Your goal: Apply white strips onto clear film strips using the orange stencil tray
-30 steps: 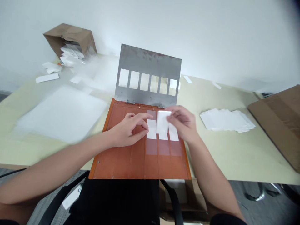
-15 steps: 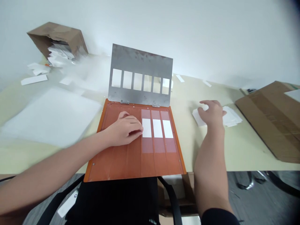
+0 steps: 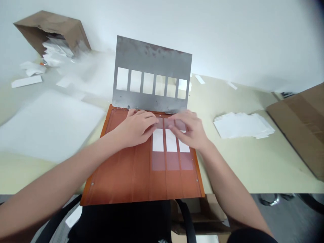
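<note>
1. Over near edge of pale-yellow table (image 3: 243,165): flat orange rectangular board (image 3: 115,179).
2. Grey metal six-window plate (image 3: 157,55), hinged at board's far edge, tipped back, prob. for hand access.
3. L hand (image 3: 140,128): fingers bent, tips nearly together. R hand (image 3: 189,130): thumb & forefinger slightly parted. Can't tell if gripping.
4. Three see-through rectangular plastic strips (image 3: 172,161), board's R half, long axes near-far.
5. White rectangular paper-like cards (image 3: 158,141), 1 per strip, approx. mid-length, same axis.

Two hands (image 3: 138,128) (image 3: 191,130); one orange board (image 3: 113,179); one metal plate (image 3: 152,52), six windows (image 3: 136,81); three white cards (image 3: 158,141) on board; two cardboard boxes (image 3: 301,131) (image 3: 58,23) on table (image 3: 243,162).
</note>
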The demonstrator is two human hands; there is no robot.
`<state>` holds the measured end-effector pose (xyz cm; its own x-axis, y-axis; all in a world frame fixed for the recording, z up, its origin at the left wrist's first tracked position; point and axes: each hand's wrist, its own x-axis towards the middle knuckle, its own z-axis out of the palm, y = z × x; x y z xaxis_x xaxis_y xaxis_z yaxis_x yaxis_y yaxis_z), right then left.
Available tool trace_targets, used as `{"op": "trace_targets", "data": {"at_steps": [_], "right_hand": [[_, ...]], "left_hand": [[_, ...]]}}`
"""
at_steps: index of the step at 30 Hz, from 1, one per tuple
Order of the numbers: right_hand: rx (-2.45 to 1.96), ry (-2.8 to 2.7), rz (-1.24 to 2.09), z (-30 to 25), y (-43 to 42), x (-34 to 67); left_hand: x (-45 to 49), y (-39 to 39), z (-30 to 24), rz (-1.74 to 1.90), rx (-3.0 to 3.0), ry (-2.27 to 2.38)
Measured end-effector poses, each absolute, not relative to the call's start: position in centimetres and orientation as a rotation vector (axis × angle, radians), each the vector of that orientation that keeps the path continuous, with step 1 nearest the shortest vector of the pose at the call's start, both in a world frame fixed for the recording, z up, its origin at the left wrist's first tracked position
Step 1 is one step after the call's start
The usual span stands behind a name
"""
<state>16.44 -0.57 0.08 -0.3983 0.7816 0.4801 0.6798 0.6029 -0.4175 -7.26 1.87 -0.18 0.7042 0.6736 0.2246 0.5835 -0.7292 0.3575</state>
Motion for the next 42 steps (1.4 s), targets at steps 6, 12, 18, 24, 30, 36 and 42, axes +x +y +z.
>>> {"op": "trace_targets", "data": {"at_steps": [6, 12, 18, 24, 30, 36, 42], "right_hand": [[-1.133, -2.392, 0.324, -1.1, -2.1, 15.9], [-1.168, -2.415, 0.313, -1.2, -2.4, 15.8], [-1.111, -2.441, 0.28, -1.5, -2.4, 15.7], [-1.146, -2.456, 0.287, -1.6, -2.4, 15.8], [-1.125, -2.447, 0.28, -1.7, -2.4, 15.8], [-1.103, -2.447, 0.264, -1.6, -2.4, 15.8], [-1.114, -2.451, 0.252, -1.5, -2.5, 15.9]], "left_hand": [[-7.8, 1.8, -2.1, 0.666, 2.696, 1.026], [-8.3, 1.7, -2.1, 0.637, 2.718, 1.002], [-8.2, 1.7, -2.1, 0.625, 2.734, 0.98], [-8.1, 1.7, -2.2, 0.61, 2.697, 0.995], [-8.2, 1.8, -2.3, 0.612, 2.683, 0.973], [-8.2, 1.8, -2.2, 0.593, 2.69, 0.977], [-8.2, 1.9, -2.3, 0.602, 2.684, 0.975]]}}
